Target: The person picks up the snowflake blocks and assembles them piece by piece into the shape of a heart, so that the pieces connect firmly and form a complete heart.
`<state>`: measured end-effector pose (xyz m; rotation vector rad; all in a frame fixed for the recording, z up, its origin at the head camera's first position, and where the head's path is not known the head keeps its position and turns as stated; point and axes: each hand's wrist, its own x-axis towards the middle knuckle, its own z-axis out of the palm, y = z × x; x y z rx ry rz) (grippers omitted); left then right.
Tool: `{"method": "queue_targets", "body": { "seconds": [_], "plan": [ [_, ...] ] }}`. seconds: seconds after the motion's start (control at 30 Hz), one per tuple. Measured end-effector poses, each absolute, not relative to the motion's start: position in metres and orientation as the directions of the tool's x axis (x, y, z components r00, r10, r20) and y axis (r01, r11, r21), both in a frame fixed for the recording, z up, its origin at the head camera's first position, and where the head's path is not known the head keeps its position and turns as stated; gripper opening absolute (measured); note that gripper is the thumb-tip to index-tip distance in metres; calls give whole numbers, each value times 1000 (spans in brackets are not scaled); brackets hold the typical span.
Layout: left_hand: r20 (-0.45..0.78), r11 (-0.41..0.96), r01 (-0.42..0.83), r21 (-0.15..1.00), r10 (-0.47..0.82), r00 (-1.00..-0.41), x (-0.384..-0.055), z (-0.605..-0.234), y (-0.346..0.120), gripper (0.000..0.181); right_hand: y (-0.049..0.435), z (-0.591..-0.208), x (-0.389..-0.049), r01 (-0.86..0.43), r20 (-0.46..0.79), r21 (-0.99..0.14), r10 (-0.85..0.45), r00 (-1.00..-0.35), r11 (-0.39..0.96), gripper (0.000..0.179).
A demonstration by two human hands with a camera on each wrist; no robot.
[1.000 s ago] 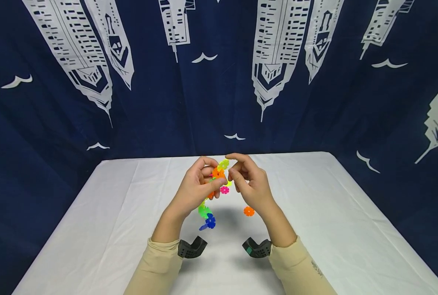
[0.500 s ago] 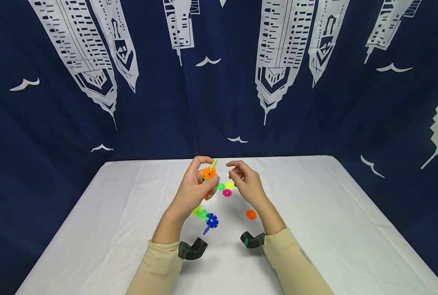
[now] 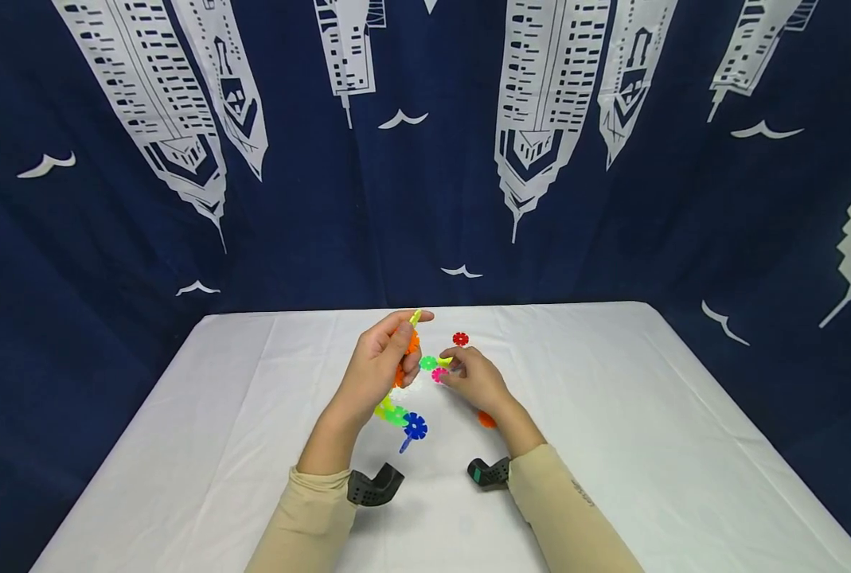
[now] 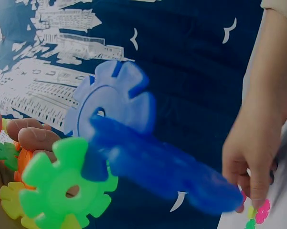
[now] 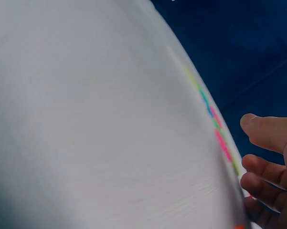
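My left hand (image 3: pixel 371 362) grips a chain of linked plastic snowflake discs. In the head view the chain's yellow disc (image 3: pixel 415 317) and orange disc (image 3: pixel 414 343) show at the fingers, and the blue disc (image 3: pixel 415 426) hangs at the lower end. The left wrist view shows a green disc (image 4: pixel 52 179) joined to blue ones close to the camera. My right hand (image 3: pixel 481 383) is low over loose discs, its thumb and fingers apart in the right wrist view. Nearest it are a pink disc (image 3: pixel 439 375) and a yellow disc (image 3: pixel 444 361), partly covered by the fingers.
A green disc (image 3: pixel 428 363) and a red disc (image 3: pixel 460 339) lie on the white table (image 3: pixel 611 414). An orange disc (image 3: pixel 486 419) is partly hidden by the right wrist. A dark blue printed curtain (image 3: pixel 411 199) hangs behind the table.
My right hand has left the chain's top end and moved down to the loose discs, uncovering the red disc. My left hand has shifted slightly left, still holding the chain, and its index finger has straightened.
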<state>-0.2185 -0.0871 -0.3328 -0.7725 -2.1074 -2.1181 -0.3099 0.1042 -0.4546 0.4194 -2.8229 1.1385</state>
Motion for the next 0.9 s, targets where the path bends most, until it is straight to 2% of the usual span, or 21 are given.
{"method": "queue_targets", "body": {
  "seconds": [0.37,0.63,0.9],
  "plan": [
    [383,-50,387,921,303,-873,-218,-333,-87,31,100,-471,-308,-328,222,-540,-245,-944,775,33],
    [409,-77,407,910,321,-854,-218,-332,-86,29,101,-470,-306,-313,208,-559,-236,-949,768,23],
    [407,-47,412,910,292,-866,-217,-332,-85,30,102,-464,-305,-302,160,-579,-257,-953,757,29]
  ]
}}
